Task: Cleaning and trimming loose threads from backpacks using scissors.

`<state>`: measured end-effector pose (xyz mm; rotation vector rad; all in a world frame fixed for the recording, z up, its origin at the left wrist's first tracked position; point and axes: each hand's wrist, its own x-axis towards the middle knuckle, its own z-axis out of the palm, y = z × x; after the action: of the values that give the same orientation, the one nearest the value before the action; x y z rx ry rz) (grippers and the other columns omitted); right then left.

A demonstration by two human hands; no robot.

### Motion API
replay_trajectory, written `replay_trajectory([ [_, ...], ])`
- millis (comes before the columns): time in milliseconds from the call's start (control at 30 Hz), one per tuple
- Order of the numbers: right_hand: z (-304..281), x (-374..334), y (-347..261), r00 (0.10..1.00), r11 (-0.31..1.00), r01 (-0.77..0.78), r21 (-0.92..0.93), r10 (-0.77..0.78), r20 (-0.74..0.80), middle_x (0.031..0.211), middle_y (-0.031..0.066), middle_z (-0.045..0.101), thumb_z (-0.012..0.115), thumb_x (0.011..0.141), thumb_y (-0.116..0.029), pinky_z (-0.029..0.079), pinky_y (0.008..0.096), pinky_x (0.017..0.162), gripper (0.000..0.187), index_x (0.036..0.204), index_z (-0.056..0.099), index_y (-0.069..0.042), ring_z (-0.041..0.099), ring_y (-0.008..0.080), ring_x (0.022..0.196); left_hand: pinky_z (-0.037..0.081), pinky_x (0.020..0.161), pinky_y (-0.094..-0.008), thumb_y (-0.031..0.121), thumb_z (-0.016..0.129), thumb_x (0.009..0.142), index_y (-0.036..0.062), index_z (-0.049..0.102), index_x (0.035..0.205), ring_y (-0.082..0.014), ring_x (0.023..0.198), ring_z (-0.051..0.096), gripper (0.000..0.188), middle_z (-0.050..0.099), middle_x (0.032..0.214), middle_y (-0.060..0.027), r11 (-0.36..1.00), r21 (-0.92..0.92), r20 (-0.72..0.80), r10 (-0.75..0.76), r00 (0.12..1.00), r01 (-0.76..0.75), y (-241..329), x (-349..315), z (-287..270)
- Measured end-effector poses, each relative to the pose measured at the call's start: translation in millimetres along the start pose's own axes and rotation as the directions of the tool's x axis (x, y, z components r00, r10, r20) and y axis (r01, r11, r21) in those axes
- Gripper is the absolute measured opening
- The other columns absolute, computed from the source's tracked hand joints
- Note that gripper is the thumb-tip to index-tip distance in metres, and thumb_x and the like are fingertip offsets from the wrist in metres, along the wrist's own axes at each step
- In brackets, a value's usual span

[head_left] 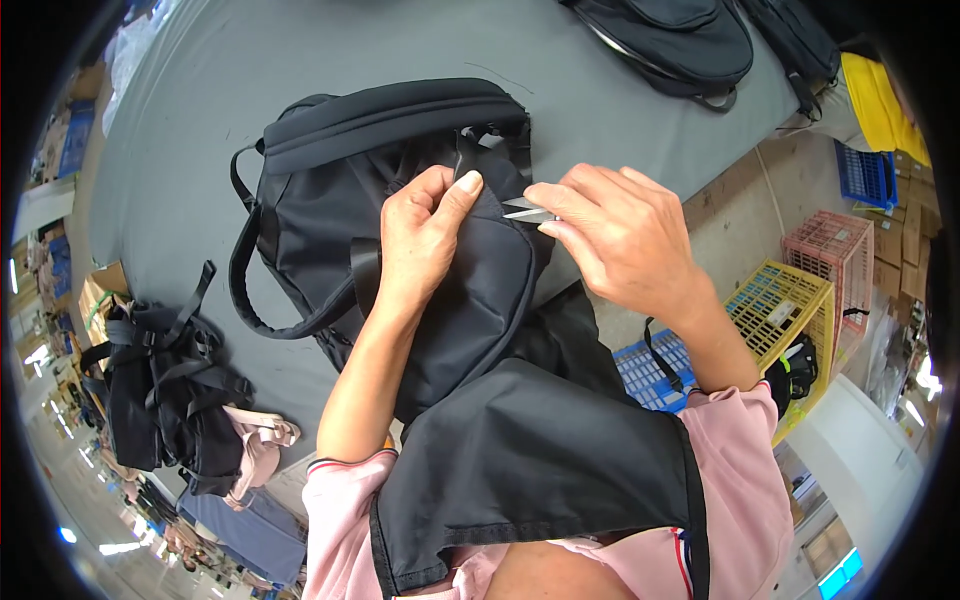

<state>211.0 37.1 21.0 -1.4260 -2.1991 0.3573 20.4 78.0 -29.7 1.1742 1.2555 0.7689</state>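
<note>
A black backpack (470, 300) lies on the grey-covered table right in front of me, its padded strap across the far side. My left hand (425, 230) is closed on the backpack's fabric near its upper edge, thumb pressed against the fingers. Just to the right, my right hand (625, 230) grips a pair of small thread snips (528, 212). Their two pointed blades stand slightly apart and reach toward the fabric edge beside my left thumb. Whether a thread lies between the blades is too small to tell.
More black backpacks (670, 45) lie at the table's far right. Black bags with straps (170, 390) sit at the left edge, beside a pale pink piece (265, 445). On the right stand a yellow plastic crate (775, 310), a pink crate (830, 250) and blue crates (865, 175).
</note>
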Motion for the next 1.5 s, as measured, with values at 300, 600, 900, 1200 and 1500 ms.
replay_trajectory([
  [300,27,-1,15,0.91,0.562,-0.401,0.723,0.333,0.246,0.079,0.0056,0.056,0.065,0.076,-0.003,0.045,0.0258,0.065,0.024,0.099,0.06,-0.002,0.055,0.0155,0.068,0.03,0.051,-0.0192,0.023,0.062,0.087,0.0032,0.055,0.07,-0.0016,0.059,0.036,0.028,0.045,0.063,0.0079,0.997,-0.077,0.008,-0.01,1.0,0.01,5,1,2],
  [600,7,7,25,0.996,0.976,-0.009,0.218,-0.01,0.084,0.081,0.0035,0.053,0.067,0.071,-0.01,0.043,0.0313,0.057,0.021,0.092,0.065,-0.01,0.053,0.0214,0.062,0.029,0.052,-0.0189,0.023,0.063,0.087,0.004,0.055,0.07,-0.0012,0.059,0.035,0.027,0.044,0.063,0.0084,0.997,-0.07,0.027,-0.03,0.999,0.032,2,3,-1],
  [900,1,17,30,0.974,0.978,0.201,0.051,-0.205,0.097,0.081,0.0014,0.053,0.065,0.074,-0.013,0.042,0.0336,0.054,0.01,0.084,0.062,-0.01,0.051,0.0228,0.058,0.027,0.051,-0.019,0.022,0.063,0.087,0.0048,0.053,0.069,-0.0012,0.059,0.033,0.027,0.042,0.063,0.009,0.997,-0.066,0.031,-0.029,0.999,0.031,0,4,1],
  [1200,11,7,27,0.995,0.992,0.095,0.081,-0.098,0.033,0.076,0.0004,0.055,0.068,0.072,-0.014,0.041,0.03,0.056,0.019,0.091,0.067,-0.013,0.049,0.0193,0.058,0.029,0.051,-0.0188,0.023,0.062,0.087,0.004,0.055,0.071,-0.0012,0.059,0.035,0.026,0.045,0.063,0.0084,1.0,-0.009,0.03,-0.028,0.999,0.029,1,7,1],
  [1500,3,5,23,0.988,0.989,0.148,0.006,-0.148,0.032,0.077,-0.001,0.054,0.07,0.069,-0.014,0.041,0.029,0.055,0.021,0.09,0.066,-0.012,0.05,0.0177,0.058,0.032,0.053,-0.0181,0.022,0.062,0.088,0.0028,0.058,0.075,-0.0014,0.06,0.039,0.023,0.048,0.065,0.0076,0.997,-0.061,0.031,-0.04,0.999,0.042,0,6,0],
])
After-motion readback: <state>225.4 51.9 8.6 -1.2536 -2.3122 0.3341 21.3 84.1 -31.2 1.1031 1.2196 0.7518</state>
